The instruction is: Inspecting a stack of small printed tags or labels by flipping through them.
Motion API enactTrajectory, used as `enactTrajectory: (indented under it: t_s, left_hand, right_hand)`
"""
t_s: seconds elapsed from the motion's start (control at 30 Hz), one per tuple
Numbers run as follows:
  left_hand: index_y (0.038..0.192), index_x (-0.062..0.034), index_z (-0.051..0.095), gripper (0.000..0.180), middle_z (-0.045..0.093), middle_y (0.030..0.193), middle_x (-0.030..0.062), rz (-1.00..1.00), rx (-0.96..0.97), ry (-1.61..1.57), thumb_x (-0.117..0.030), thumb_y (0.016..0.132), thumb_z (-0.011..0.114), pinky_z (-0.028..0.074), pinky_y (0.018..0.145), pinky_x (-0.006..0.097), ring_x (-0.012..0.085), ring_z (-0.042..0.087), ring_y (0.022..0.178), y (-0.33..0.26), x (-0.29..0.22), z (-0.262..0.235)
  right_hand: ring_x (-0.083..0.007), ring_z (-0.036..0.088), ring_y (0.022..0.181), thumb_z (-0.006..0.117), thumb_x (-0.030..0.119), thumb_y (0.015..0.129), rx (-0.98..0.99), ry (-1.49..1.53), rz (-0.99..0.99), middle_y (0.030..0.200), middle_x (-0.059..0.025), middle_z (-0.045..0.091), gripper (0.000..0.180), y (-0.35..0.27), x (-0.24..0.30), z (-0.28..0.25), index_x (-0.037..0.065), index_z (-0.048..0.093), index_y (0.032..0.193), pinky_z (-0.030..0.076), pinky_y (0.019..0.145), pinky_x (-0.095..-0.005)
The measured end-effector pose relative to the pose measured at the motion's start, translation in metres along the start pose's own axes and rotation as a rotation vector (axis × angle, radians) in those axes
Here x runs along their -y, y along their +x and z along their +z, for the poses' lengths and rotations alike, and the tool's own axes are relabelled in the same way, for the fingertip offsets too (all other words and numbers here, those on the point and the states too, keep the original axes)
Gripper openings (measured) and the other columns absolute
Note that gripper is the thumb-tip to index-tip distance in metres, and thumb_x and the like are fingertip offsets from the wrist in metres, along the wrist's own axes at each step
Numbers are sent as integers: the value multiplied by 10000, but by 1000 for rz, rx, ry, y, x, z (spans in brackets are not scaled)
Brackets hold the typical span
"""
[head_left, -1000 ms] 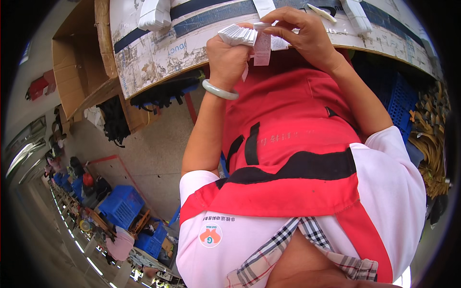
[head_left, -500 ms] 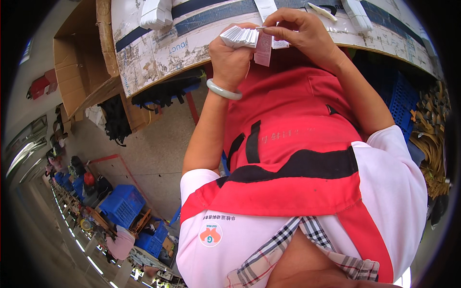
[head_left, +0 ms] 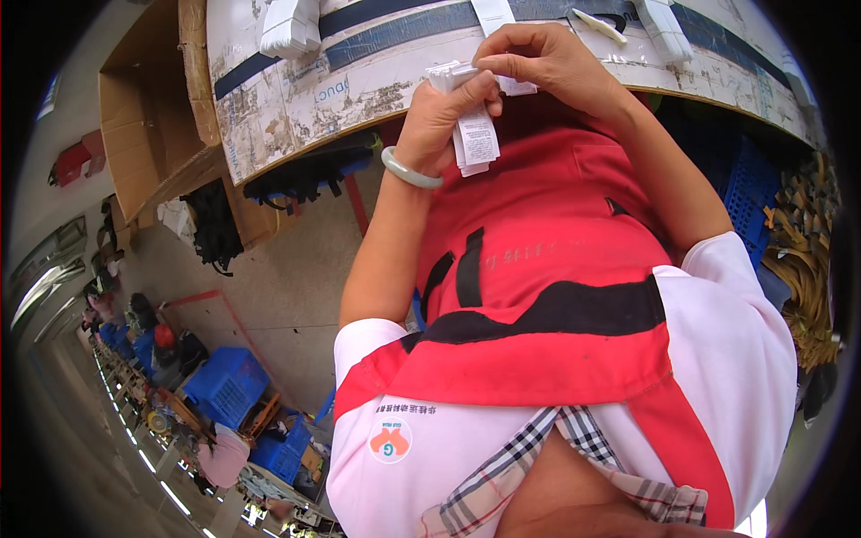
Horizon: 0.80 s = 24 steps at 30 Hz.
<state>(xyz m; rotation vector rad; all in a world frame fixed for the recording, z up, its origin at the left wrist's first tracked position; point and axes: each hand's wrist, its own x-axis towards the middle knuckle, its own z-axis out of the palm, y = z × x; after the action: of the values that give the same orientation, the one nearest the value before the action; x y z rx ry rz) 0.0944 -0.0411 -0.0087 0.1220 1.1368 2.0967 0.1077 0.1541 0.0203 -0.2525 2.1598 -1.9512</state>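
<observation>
Head view looks down a red apron to the edge of a worn desk [head_left: 296, 99]: the left hand [head_left: 444, 121], a pale green bangle [head_left: 410, 170] on its wrist, is closed around a stack of white paper tags [head_left: 473, 134] just in front of the desk edge. Touching the stack's top, the right hand [head_left: 547, 58] pinches one tag between thumb and fingers; a cardboard box [head_left: 148, 134] stands left of the desk.

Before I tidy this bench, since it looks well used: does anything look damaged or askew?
The worktable surface is badly worn, its white covering scuffed and flaking to brown. In the stack of white paper tags pinched between left hand and right hand, one tag hangs lower than the rest.
</observation>
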Motion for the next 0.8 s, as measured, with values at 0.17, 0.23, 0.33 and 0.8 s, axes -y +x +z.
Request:
enactTrajectory:
  t_s: [0.17, 0.23, 0.33, 0.8]
  left_hand:
    - [1023, 24, 631, 214, 641, 777, 63, -20, -75, -48, -142, 900, 683, 547, 610, 276, 152, 645, 686, -2, 0, 3]
    - [1060, 16, 608, 252, 603, 773, 49, -1, -102, 87, -169, 906, 680, 547, 646, 285, 170, 625, 710, -2, -1, 6]
    - [1021, 2, 640, 204, 604, 742, 37, 26, -138, 164, -143, 890, 698, 505, 591, 259, 133, 598, 653, 0, -2, 7]
    - [1019, -8, 712, 238, 698, 874, 35, 549, -200, 730, 71, 800, 663, 514, 605, 214, 81, 641, 753, 4, -13, 3]
  right_hand:
    - [-241, 598, 765, 649, 121, 874, -351, -601, -83, 879, -112, 582, 110, 24, -14, -22, 34, 630, 938, 485, 690, -331]
    - [-300, 610, 797, 656, 134, 859, -392, -711, -197, 901, -132, 582, 112, 34, -29, -25, 40, 635, 917, 494, 706, -374]
    - [-360, 594, 827, 652, 132, 848, -378, -808, -223, 900, -152, 569, 113, 35, -29, -26, 31, 607, 875, 486, 716, -420]
    - [-270, 562, 752, 642, 64, 871, -186, -338, -775, 854, -135, 566, 92, -1, 19, -9, 0, 582, 900, 467, 689, -335]
